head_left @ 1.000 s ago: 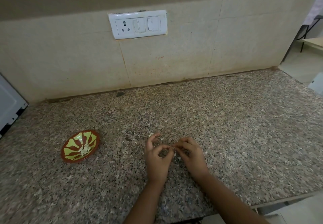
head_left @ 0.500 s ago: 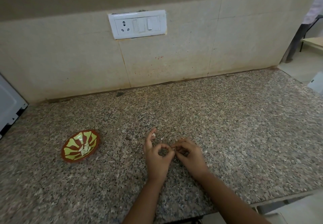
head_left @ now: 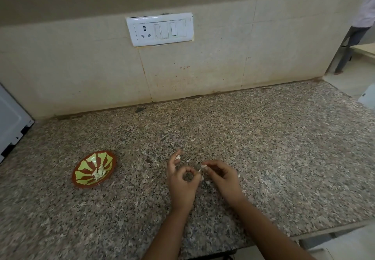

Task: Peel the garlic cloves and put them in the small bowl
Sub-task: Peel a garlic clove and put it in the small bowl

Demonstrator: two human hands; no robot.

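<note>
Garlic clove [head_left: 200, 171], tiny and mostly hidden, is pinched between thumb and forefinger of the left hand [head_left: 182, 180]. The right hand [head_left: 222, 176], at its 3 o'clock, nips a scrap of skin [head_left: 203, 166], probably to strip it off. Small bowl [head_left: 85, 167] sits at 9 o'clock within easy reach, with peeled cloves [head_left: 99, 173] inside.

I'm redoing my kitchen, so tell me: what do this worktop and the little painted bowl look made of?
The worktop looks like polished granite: speckled grey, pink and black grains with a faint sheen. The small bowl seems glazed ceramic or painted clay, though plastic is possible: glossy red-brown rim, yellow-green pattern catching light.
</note>
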